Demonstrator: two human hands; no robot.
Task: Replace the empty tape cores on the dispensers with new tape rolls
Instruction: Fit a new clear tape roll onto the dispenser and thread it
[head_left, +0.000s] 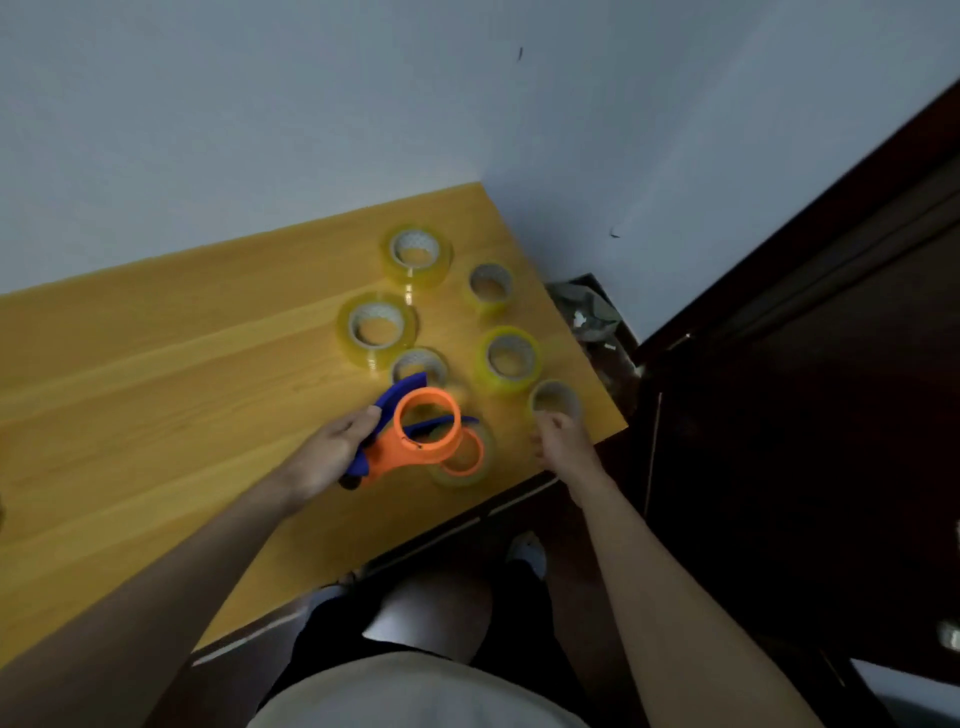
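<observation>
My left hand (332, 449) grips the handle of an orange and blue tape dispenser (415, 434) and holds it tilted above the yellow wooden table (156, 395); its orange hub is bare. Just beneath it lies a second orange dispenser hub with a clear tape roll (467, 460) around it. My right hand (561, 441) hovers near the table's right corner with loosely curled fingers, right at the near rim of a thin empty core (555, 400); I cannot tell whether they touch. Several yellowish tape rolls (376, 327) stand flat further back.
The table's right edge runs close to my right hand. Past that edge a bin with crumpled waste (589, 317) sits on the floor beside a dark wooden door (805, 415). A pale wall closes off the far side of the table.
</observation>
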